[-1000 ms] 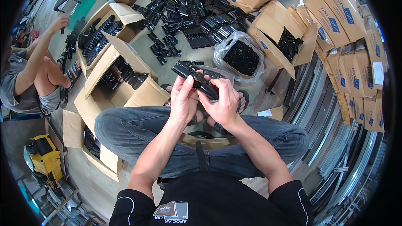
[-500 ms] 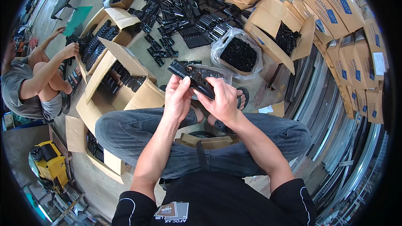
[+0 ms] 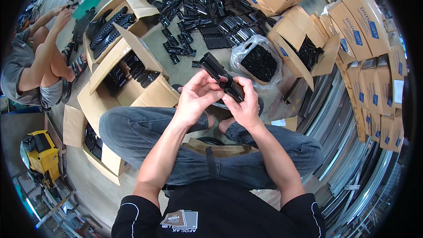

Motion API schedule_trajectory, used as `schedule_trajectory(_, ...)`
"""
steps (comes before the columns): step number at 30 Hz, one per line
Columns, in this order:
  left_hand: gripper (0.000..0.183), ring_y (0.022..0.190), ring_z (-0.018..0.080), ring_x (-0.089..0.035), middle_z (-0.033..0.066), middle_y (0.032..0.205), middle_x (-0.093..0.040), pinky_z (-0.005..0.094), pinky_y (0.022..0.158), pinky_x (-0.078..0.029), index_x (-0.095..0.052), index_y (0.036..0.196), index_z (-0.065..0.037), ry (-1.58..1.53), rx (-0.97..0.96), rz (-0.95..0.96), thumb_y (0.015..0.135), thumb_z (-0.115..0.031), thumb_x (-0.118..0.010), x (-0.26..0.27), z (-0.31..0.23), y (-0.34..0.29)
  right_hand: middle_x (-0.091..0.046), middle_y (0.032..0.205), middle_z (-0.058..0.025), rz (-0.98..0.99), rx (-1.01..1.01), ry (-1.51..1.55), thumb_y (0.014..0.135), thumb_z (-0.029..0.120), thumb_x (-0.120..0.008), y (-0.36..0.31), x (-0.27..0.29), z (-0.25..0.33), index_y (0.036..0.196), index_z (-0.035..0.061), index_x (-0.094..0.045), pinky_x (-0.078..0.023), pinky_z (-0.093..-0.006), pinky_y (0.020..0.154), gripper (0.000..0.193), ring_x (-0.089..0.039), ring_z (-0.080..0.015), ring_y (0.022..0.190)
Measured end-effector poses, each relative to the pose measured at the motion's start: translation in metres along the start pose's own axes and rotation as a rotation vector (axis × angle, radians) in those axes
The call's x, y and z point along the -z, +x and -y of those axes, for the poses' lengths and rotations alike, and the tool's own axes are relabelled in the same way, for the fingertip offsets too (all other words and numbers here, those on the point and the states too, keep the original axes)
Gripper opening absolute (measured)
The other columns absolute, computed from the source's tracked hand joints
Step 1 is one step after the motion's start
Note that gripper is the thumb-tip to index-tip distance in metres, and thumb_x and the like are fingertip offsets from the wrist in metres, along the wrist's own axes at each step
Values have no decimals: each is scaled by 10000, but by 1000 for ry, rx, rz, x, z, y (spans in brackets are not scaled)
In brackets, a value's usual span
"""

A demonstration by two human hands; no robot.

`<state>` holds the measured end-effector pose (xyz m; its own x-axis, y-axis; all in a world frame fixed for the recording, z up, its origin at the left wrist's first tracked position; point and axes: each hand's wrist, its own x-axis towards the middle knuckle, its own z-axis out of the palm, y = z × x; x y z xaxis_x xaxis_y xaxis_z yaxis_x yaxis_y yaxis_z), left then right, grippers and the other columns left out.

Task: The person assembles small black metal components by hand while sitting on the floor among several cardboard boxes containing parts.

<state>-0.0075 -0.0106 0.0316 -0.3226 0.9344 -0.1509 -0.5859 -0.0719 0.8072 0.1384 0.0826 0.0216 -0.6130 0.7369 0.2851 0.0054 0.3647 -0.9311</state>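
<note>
Both my hands are closed around a glossy black channel-shaped part (image 3: 213, 66), held tilted above my crossed legs. My left hand (image 3: 197, 98) grips it from the left, with the thumb across its near side. On the other end, the fingers and thumb of my right hand (image 3: 243, 104) press at its lower right. Whether a second small piece sits between my fingers I cannot tell. Just beyond my hands, a clear plastic bag (image 3: 276, 49) lines a box of small black pieces (image 3: 259, 64). A large heap of similar black parts (image 3: 220, 15) lies on the floor farther off.
At left stand open cartons (image 3: 94, 92) with black parts inside. A seated co-worker (image 3: 33, 68) is beyond them. An open carton (image 3: 324, 57) and stacked boxes (image 3: 368, 22) are on the right, above long metal profiles (image 3: 348, 163). A yellow machine (image 3: 44, 158) stands at lower left.
My hands have moved slightly right, and the black part has turned to a steeper tilt. My left fingers have shifted lower along it. The co-worker's hands have moved up. The view has shifted too.
</note>
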Motion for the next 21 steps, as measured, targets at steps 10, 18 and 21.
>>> schedule_trajectory(10,611,1119,173,-613,85,1215,-638,329,972,-506,-519,1376,-15,-29,-27,-1,805,137,-677,1,0,-4,-609,1038,-147,93,60,-24,872,88,-701,-2,0,12,1232,-16,-465,-508,-329,764,443,-628,-212,866)
schedule_trajectory(18,619,1100,169,-618,69,1214,-634,346,967,-514,-531,1369,-32,-69,-44,-16,797,166,-663,-3,-6,-7,-570,1160,-106,198,-270,385,886,107,-645,-1,5,21,1277,-1,-430,-460,-320,895,459,-570,-156,1032)
schedule_trajectory(21,611,1101,166,-616,65,1204,-634,342,954,-522,-531,1368,-32,-56,-35,-1,804,162,-662,-5,-10,-10,-546,1174,-82,278,-388,570,898,114,-618,0,12,16,1304,18,-408,-437,-301,923,467,-549,-150,1045)
